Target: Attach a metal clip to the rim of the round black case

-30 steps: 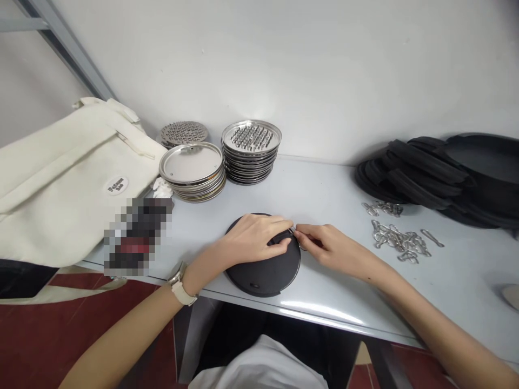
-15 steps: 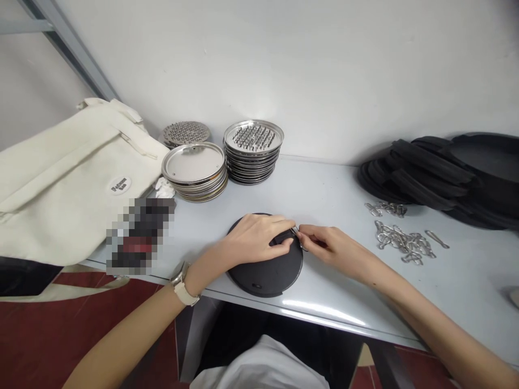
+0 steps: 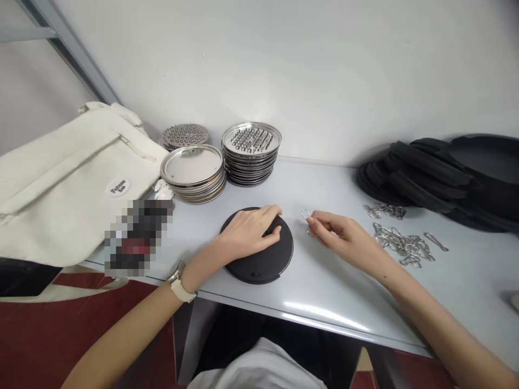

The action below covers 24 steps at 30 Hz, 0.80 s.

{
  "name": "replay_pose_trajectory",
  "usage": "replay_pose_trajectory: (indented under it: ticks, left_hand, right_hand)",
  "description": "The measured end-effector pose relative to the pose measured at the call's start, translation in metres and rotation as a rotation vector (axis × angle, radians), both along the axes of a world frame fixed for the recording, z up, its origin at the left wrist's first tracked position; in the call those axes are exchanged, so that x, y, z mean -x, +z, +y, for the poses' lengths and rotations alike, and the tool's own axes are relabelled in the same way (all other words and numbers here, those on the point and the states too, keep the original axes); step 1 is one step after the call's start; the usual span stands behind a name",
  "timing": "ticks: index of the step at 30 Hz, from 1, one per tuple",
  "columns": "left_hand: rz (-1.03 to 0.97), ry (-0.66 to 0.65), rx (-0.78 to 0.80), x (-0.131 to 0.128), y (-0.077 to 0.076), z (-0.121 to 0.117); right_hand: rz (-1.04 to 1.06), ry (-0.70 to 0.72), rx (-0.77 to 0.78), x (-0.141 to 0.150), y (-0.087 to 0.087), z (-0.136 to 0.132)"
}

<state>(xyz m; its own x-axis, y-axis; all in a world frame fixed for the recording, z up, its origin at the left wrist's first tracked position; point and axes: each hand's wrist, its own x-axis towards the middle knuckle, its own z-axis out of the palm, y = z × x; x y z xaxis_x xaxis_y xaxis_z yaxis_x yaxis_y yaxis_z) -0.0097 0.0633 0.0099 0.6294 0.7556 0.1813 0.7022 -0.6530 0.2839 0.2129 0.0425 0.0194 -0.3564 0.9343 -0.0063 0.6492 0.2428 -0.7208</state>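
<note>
With my right hand (image 3: 346,237) I pinch a wire clip (image 3: 305,214) between closed thumb and fingers, above the table (image 3: 320,189) and just right of the black disc (image 3: 265,265), apart from it. My left hand (image 3: 245,232) lies across that disc near the table's front edge, thumb and forefinger spread.
</note>
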Motion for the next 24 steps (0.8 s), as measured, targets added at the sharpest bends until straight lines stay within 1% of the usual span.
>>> replay_pose_trajectory:
  ticks: [2,5,8,10,13,18,22,24]
  left_hand:
    - [-0.012,0.024,-0.012,0.0,-0.001,-0.001]
    - [-0.026,0.028,-0.025,0.0,-0.002,-0.002]
    - [-0.037,-0.003,-0.014,0.001,-0.002,-0.002]
    - [-0.044,-0.04,0.001,0.002,-0.002,-0.002]
    - [-0.057,-0.088,0.021,0.004,-0.001,-0.003]
    - [-0.078,-0.112,0.026,0.005,-0.001,-0.004]
    - [-0.09,-0.117,0.034,0.007,0.0,-0.005]
    - [-0.113,-0.121,0.056,0.007,0.002,-0.006]
  right_hand:
    - [0.011,-0.033,-0.048,0.002,-0.005,0.002]
    - [0.062,-0.017,-0.026,0.006,-0.015,0.004]
    - [0.118,-0.009,0.016,0.009,-0.025,0.006]
    - [0.157,-0.013,0.042,0.011,-0.028,0.007]
    - [0.184,-0.001,0.045,0.012,-0.027,0.009]
    - [0.241,0.009,0.007,0.013,-0.02,0.009]
    - [0.312,-0.026,0.025,0.012,-0.023,0.012]
    - [0.318,-0.038,0.008,0.012,-0.026,0.014]
